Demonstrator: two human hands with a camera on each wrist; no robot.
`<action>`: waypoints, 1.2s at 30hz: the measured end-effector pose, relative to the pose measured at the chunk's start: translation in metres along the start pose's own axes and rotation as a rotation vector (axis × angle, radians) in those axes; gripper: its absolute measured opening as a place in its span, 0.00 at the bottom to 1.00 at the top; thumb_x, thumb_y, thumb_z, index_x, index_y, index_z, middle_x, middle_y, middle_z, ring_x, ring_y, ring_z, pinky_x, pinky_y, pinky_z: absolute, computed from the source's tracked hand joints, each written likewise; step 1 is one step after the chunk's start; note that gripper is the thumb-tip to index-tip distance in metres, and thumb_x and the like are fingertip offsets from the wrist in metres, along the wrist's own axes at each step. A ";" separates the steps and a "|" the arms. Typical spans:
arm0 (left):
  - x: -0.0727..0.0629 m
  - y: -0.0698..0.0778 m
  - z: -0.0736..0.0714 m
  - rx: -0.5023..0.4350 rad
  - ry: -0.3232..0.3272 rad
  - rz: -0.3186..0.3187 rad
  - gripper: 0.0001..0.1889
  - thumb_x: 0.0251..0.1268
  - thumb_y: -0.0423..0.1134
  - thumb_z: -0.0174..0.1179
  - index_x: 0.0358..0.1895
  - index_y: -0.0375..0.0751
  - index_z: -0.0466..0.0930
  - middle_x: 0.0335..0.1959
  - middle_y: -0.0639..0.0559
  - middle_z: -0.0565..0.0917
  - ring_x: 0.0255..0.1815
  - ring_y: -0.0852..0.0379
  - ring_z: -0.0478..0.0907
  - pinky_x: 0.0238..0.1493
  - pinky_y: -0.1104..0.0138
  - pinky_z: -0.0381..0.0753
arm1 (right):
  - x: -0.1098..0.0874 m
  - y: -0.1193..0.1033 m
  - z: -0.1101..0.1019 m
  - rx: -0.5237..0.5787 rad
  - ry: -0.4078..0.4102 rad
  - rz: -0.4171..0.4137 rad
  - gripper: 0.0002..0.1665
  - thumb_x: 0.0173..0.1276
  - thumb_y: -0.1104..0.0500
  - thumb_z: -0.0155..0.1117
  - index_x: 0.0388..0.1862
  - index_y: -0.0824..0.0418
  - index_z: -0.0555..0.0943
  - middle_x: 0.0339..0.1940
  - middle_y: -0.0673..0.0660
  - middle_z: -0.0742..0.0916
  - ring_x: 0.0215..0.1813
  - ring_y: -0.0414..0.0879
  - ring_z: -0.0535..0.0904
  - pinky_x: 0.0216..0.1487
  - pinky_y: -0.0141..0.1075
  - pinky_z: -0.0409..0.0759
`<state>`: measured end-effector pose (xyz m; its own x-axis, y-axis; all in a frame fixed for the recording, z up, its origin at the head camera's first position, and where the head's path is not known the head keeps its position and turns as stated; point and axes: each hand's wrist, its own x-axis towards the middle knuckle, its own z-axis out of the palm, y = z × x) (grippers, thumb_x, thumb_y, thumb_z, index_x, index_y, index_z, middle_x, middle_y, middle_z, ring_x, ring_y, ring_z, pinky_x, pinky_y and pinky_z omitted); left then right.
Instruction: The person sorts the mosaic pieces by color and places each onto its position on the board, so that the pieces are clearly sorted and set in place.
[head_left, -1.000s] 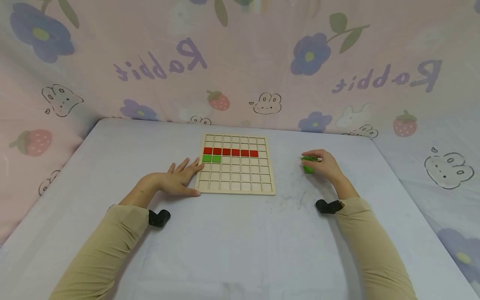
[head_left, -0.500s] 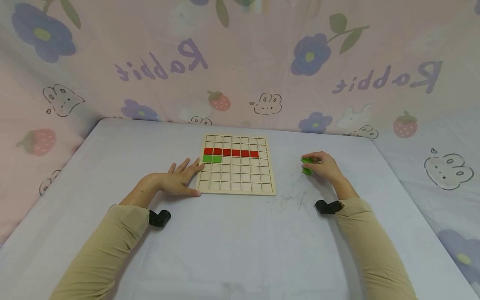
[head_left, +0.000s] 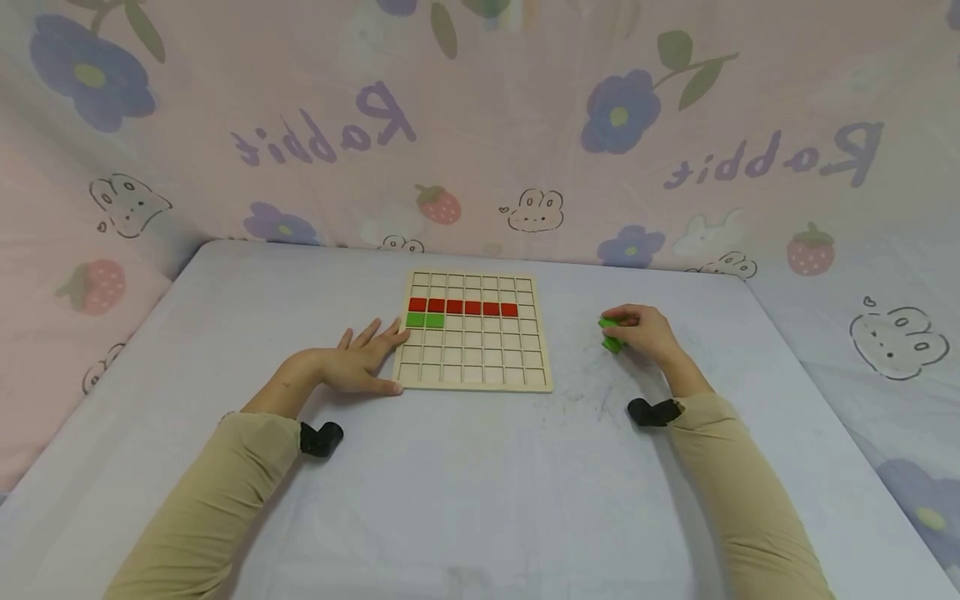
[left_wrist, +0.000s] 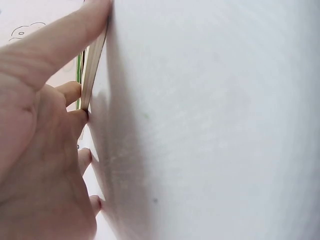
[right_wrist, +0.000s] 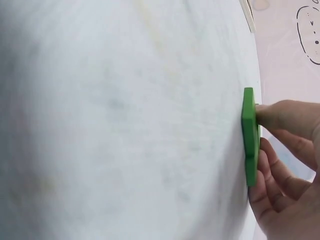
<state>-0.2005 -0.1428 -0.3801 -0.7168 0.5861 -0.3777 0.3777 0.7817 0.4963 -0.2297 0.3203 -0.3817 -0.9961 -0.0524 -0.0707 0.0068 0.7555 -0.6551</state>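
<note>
A pale wooden grid board (head_left: 474, 373) lies on the table. Several red tiles (head_left: 454, 307) fill most of one row, and two green tiles (head_left: 425, 320) sit at the left of the row below. My left hand (head_left: 354, 367) is spread flat with thumb and fingertips at the board's left edge. To the right of the board, my right hand (head_left: 647, 333) holds loose green pieces (head_left: 612, 344) between curved fingers and thumb, low at the tabletop. In the right wrist view the thumb presses on a green block (right_wrist: 249, 125), and the other fingers bend beside it, partly hidden.
The white-covered table (head_left: 480, 492) has faint smudges between board and right hand. Behind it hangs a printed curtain (head_left: 480, 125) with flowers and rabbits. Black wrist cameras (head_left: 321, 439) stick out from both sleeves.
The green pieces under my right hand have shifted slightly left and turned, with the fingers drawing in around them. My left hand and the tiles on the board stay in place.
</note>
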 end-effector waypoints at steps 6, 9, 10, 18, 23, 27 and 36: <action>-0.002 0.002 -0.001 -0.010 -0.002 0.024 0.50 0.65 0.59 0.56 0.78 0.43 0.34 0.78 0.41 0.27 0.76 0.39 0.18 0.68 0.39 0.18 | 0.001 -0.001 0.004 0.025 -0.018 -0.033 0.23 0.68 0.58 0.63 0.59 0.65 0.78 0.57 0.67 0.81 0.54 0.55 0.76 0.42 0.26 0.73; -0.002 0.004 -0.001 -0.004 -0.007 0.016 0.49 0.66 0.57 0.56 0.78 0.43 0.34 0.78 0.41 0.27 0.76 0.39 0.18 0.69 0.39 0.18 | 0.002 0.000 0.006 0.043 -0.023 -0.065 0.23 0.68 0.58 0.63 0.59 0.66 0.78 0.57 0.67 0.81 0.53 0.53 0.76 0.42 0.24 0.73; -0.002 0.005 -0.001 -0.003 -0.008 0.014 0.49 0.66 0.57 0.56 0.78 0.43 0.34 0.78 0.41 0.27 0.76 0.39 0.18 0.69 0.39 0.18 | 0.003 0.000 0.006 0.050 -0.020 -0.071 0.22 0.68 0.59 0.63 0.59 0.66 0.78 0.56 0.67 0.81 0.52 0.51 0.76 0.41 0.23 0.73; -0.002 0.002 0.000 0.006 -0.001 0.020 0.49 0.65 0.58 0.56 0.78 0.43 0.34 0.78 0.41 0.27 0.76 0.39 0.18 0.69 0.39 0.19 | 0.005 -0.004 0.010 0.073 -0.016 -0.110 0.21 0.68 0.61 0.62 0.58 0.65 0.78 0.56 0.66 0.81 0.52 0.50 0.75 0.46 0.27 0.73; -0.001 0.002 -0.001 0.010 -0.004 0.009 0.49 0.66 0.56 0.57 0.78 0.43 0.34 0.78 0.41 0.28 0.76 0.39 0.18 0.69 0.39 0.19 | 0.008 -0.011 0.012 0.085 -0.021 -0.105 0.21 0.67 0.60 0.63 0.59 0.64 0.78 0.56 0.66 0.81 0.54 0.55 0.75 0.54 0.40 0.73; 0.000 0.002 -0.002 0.012 -0.005 0.005 0.49 0.66 0.56 0.56 0.78 0.43 0.34 0.78 0.41 0.28 0.76 0.39 0.18 0.69 0.39 0.18 | 0.009 -0.018 0.012 0.109 -0.029 -0.113 0.22 0.67 0.58 0.64 0.59 0.64 0.78 0.58 0.66 0.81 0.58 0.57 0.74 0.59 0.48 0.72; 0.001 0.001 -0.001 0.015 0.003 0.007 0.49 0.66 0.56 0.57 0.78 0.43 0.34 0.78 0.41 0.27 0.76 0.39 0.18 0.68 0.38 0.19 | 0.011 -0.026 0.018 0.124 -0.025 -0.155 0.22 0.66 0.58 0.65 0.57 0.65 0.79 0.58 0.65 0.81 0.59 0.58 0.75 0.60 0.50 0.73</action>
<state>-0.2010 -0.1418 -0.3790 -0.7161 0.5906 -0.3720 0.3913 0.7810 0.4868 -0.2392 0.2881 -0.3784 -0.9836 -0.1789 0.0206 -0.1341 0.6511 -0.7470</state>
